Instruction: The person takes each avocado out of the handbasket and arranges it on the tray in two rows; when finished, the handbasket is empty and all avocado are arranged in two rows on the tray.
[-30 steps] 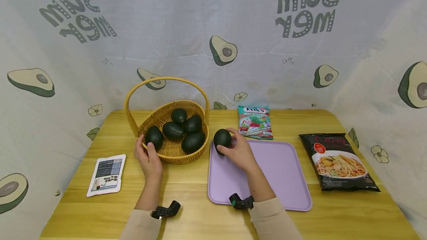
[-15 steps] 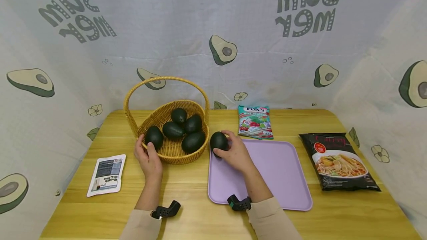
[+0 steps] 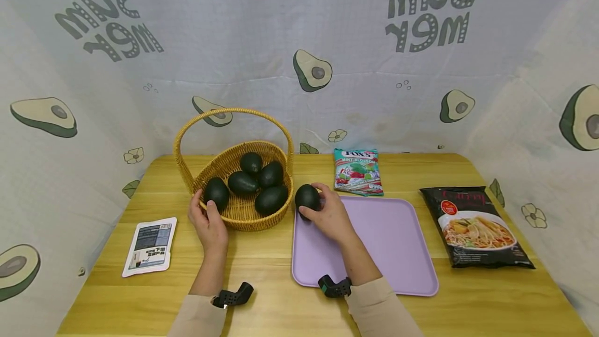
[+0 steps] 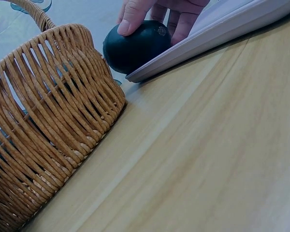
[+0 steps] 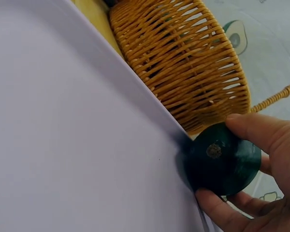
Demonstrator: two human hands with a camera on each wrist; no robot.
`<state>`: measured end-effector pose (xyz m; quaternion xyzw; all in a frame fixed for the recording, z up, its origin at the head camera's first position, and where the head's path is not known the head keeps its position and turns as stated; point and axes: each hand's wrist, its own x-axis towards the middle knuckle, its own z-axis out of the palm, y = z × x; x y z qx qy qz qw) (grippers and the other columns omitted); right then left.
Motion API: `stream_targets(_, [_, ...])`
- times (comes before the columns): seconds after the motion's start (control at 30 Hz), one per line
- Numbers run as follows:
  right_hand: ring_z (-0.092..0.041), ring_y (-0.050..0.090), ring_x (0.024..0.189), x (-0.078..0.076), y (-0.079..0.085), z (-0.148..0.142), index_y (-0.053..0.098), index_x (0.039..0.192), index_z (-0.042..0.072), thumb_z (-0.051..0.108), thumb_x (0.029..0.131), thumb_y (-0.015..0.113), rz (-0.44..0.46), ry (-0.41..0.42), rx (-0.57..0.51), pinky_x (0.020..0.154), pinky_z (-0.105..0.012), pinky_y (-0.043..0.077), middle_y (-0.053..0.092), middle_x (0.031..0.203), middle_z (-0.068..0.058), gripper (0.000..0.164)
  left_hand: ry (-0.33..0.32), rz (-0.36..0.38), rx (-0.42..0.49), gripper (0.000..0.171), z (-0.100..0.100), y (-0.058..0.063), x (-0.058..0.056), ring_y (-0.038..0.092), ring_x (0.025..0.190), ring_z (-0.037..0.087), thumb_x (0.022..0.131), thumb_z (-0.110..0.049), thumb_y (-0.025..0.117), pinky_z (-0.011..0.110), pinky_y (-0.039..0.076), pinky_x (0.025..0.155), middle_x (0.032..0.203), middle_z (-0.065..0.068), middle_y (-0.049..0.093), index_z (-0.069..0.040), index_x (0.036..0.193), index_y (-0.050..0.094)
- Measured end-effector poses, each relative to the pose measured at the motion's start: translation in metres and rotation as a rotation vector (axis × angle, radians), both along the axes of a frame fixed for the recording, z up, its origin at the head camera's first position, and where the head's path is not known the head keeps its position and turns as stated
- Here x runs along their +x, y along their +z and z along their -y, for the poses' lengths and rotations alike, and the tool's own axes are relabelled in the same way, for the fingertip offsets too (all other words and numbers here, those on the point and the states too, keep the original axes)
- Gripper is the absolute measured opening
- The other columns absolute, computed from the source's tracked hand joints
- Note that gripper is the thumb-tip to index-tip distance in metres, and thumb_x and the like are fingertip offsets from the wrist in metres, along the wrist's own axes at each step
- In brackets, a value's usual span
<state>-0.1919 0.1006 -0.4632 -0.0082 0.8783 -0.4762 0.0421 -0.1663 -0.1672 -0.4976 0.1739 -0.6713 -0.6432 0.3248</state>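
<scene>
A dark green avocado (image 3: 307,199) is gripped by my right hand (image 3: 331,216) at the far left corner of the lilac tray (image 3: 374,243). In the right wrist view the thumb and fingers curve round the avocado (image 5: 224,159), which sits against the tray's rim. My left hand (image 3: 209,226) holds the near left rim of the woven basket (image 3: 245,224), thumb inside the rim beside an avocado (image 3: 217,194). Several more avocados (image 3: 271,200) lie in the basket. The left wrist view shows the basket's slatted side (image 4: 53,111) and the right hand's thumb on top of the avocado.
A teal candy bag (image 3: 358,171) lies behind the tray. To its right is a black noodle packet (image 3: 477,228). A white pouch (image 3: 150,246) lies at the left on the wooden table (image 3: 267,280). The basket's tall handle (image 3: 234,110) arches over it; a printed curtain hangs behind.
My right hand has shifted slightly left and down with the avocado, now over the tray's corner; in the last half second it barely moves. The left hand stays on the basket rim.
</scene>
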Motion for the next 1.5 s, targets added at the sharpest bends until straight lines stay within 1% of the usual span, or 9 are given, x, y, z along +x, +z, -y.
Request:
stream_targets(0.07, [-0.029, 0.060, 0.107, 0.000, 0.000, 0.001, 0.051, 0.146, 0.020, 0.033, 0.085, 0.082, -0.005, -0.006, -0.003, 0.087, -0.045, 0.049, 0.056, 0.131, -0.018, 0.070, -0.001, 0.000, 0.000, 0.045, 0.000, 0.000, 0.000, 0.029, 0.147, 0.027, 0.106, -0.018, 0.046, 0.043, 0.027, 0.119, 0.156, 0.015, 0.031, -0.010, 0.150, 0.044])
stream_targets(0.23, [-0.029, 0.061, 0.108, 0.001, 0.001, 0.002, 0.051, 0.146, 0.019, 0.034, 0.084, 0.083, -0.001, -0.012, -0.007, 0.090, -0.047, 0.049, 0.056, 0.130, -0.018, 0.070, -0.002, -0.007, 0.003, 0.044, 0.000, 0.000, 0.000, 0.029, 0.147, 0.026, 0.106, -0.018, 0.045, 0.026, 0.028, 0.113, 0.155, 0.015, 0.031, -0.008, 0.149, 0.044])
stream_targets(0.33, [-0.030, 0.061, 0.110, 0.001, 0.002, 0.002, 0.051, 0.146, 0.018, 0.035, 0.084, 0.083, 0.006, -0.009, -0.005, 0.091, -0.049, 0.049, 0.055, 0.131, -0.018, 0.072, -0.002, -0.006, 0.002, 0.044, -0.001, 0.000, 0.000, 0.029, 0.147, 0.026, 0.106, -0.018, 0.045, 0.021, 0.028, 0.111, 0.155, 0.015, 0.031, -0.008, 0.149, 0.044])
stream_targets(0.5, [-0.029, 0.060, 0.108, 0.002, 0.003, 0.001, 0.049, 0.149, 0.017, 0.037, 0.085, 0.081, 0.004, 0.004, 0.011, 0.089, -0.047, 0.048, 0.056, 0.132, -0.019, 0.074, 0.001, -0.001, -0.004, 0.045, -0.001, 0.000, 0.001, 0.030, 0.146, 0.026, 0.105, -0.018, 0.045, 0.022, 0.028, 0.111, 0.154, 0.015, 0.032, -0.009, 0.149, 0.044])
stream_targets(0.7, [-0.026, 0.061, 0.103, 0.002, 0.003, -0.001, 0.049, 0.149, 0.016, 0.031, 0.087, 0.078, -0.005, 0.019, 0.032, 0.084, -0.041, 0.050, 0.057, 0.133, -0.019, 0.070, 0.003, -0.004, -0.016, 0.044, -0.002, 0.000, 0.001, 0.030, 0.145, 0.026, 0.105, -0.017, 0.045, 0.022, 0.029, 0.110, 0.153, 0.015, 0.033, -0.008, 0.149, 0.044])
stream_targets(0.83, [-0.026, 0.064, 0.103, 0.002, 0.004, -0.001, 0.050, 0.148, 0.015, 0.028, 0.088, 0.078, 0.001, 0.017, 0.034, 0.083, -0.041, 0.052, 0.058, 0.132, -0.019, 0.068, 0.005, -0.005, -0.012, 0.044, -0.001, 0.000, 0.001, 0.029, 0.146, 0.026, 0.105, -0.017, 0.045, 0.022, 0.029, 0.110, 0.153, 0.015, 0.033, -0.008, 0.149, 0.044])
stream_targets(1.07, [-0.027, 0.064, 0.104, 0.002, 0.006, -0.001, 0.049, 0.149, 0.015, 0.030, 0.088, 0.077, 0.017, 0.013, 0.040, 0.084, -0.042, 0.052, 0.057, 0.134, -0.019, 0.070, 0.001, 0.002, -0.004, 0.044, -0.001, 0.001, 0.001, 0.029, 0.147, 0.025, 0.105, -0.017, 0.045, 0.033, 0.028, 0.116, 0.154, 0.015, 0.033, -0.008, 0.149, 0.044])
stream_targets(1.3, [-0.032, 0.064, 0.113, 0.002, 0.008, -0.005, 0.047, 0.150, 0.016, 0.032, 0.088, 0.076, 0.012, 0.015, 0.041, 0.091, -0.048, 0.053, 0.055, 0.138, -0.021, 0.070, 0.007, -0.019, -0.015, 0.044, -0.001, 0.001, 0.001, 0.030, 0.145, 0.025, 0.105, -0.016, 0.045, 0.021, 0.029, 0.110, 0.152, 0.016, 0.034, -0.007, 0.148, 0.044])
stream_targets(1.5, [-0.037, 0.062, 0.122, 0.003, 0.013, -0.009, 0.046, 0.151, 0.016, 0.033, 0.089, 0.076, 0.004, 0.015, 0.036, 0.097, -0.054, 0.053, 0.050, 0.144, -0.022, 0.071, 0.005, -0.013, -0.012, 0.045, -0.001, -0.001, 0.000, 0.028, 0.147, 0.026, 0.105, -0.017, 0.045, 0.019, 0.028, 0.111, 0.154, 0.016, 0.033, -0.008, 0.149, 0.044])
